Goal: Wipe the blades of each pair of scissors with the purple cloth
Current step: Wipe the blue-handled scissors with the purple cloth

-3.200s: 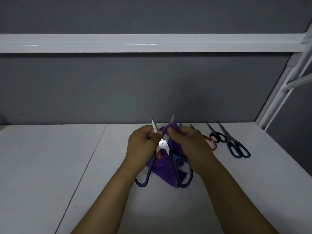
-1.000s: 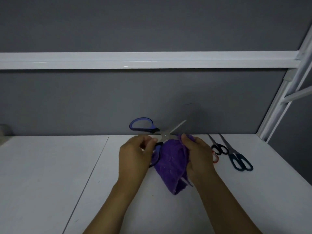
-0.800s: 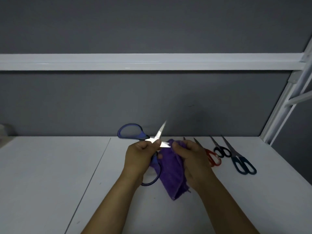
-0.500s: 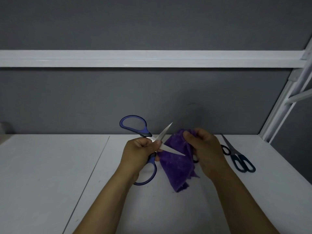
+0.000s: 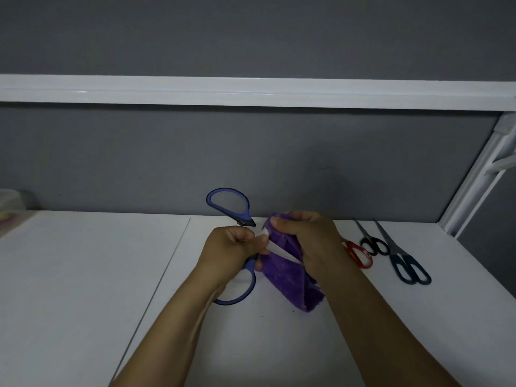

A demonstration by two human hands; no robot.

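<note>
Head view, single frame.

- Far left of the purple cloth [image 5: 282, 280]: a pale object [image 5: 8, 203] at the edge of the white desk [image 5: 83, 275], too blurred to identify.
- Just left of the cloth: blue-handled scissors [image 5: 227, 203], held off the desk with the handles spread. One loop stood up and away from the person, the other hung below the left hand [image 5: 229, 250].
- The left hand's grip was clamped on these scissors close to the pivot, fingers curled.
- One bare blade [image 5: 279, 251] lay slanted across the upper face of the cloth, tip pointing down and right toward the right hand [image 5: 310, 241]. The second blade could not be made out clearly.
- The cloth was bunched at the centre, above the desk. Its lower end hung toward the desk surface; contact could not be judged.
- The right hand's grip was clamped on the top of the cloth, thumb over the upper fold.
- Right of the cloth, flat on the desk: red-handled scissors [image 5: 358, 254], partly hidden by the right wrist, then black-handled scissors [image 5: 374, 245] just beside them, then teal-handled scissors [image 5: 410, 270]. Blades of the black and teal pairs pointed toward the grey wall [image 5: 139, 157].
- Far right of the cloth: a white frame post [image 5: 480, 174]. Above it, a white rail [image 5: 251, 92] ran along the wall.
</note>
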